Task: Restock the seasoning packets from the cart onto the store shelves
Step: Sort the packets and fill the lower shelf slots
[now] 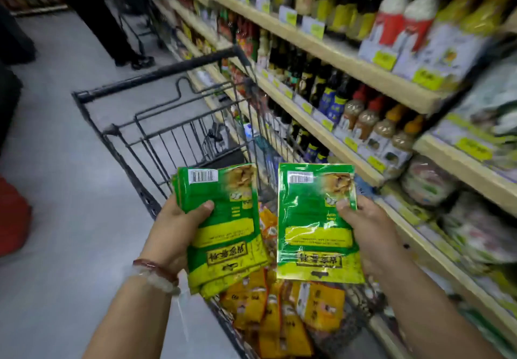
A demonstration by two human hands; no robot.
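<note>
My left hand grips a stack of green seasoning packets, thumb on top, above the cart. My right hand pinches a single green seasoning packet by its right edge, held just right of the stack. Both sets of packets show a barcode at the top and a yellow band lower down. Below them, several orange and yellow seasoning packets lie in the black wire cart. The wooden store shelves run along the right side.
The shelves carry dark sauce bottles, brown-filled bottles with red and orange caps, and bagged goods lower right. A person in dark trousers stands up the aisle beside another cart. A red object sits at left on the grey floor.
</note>
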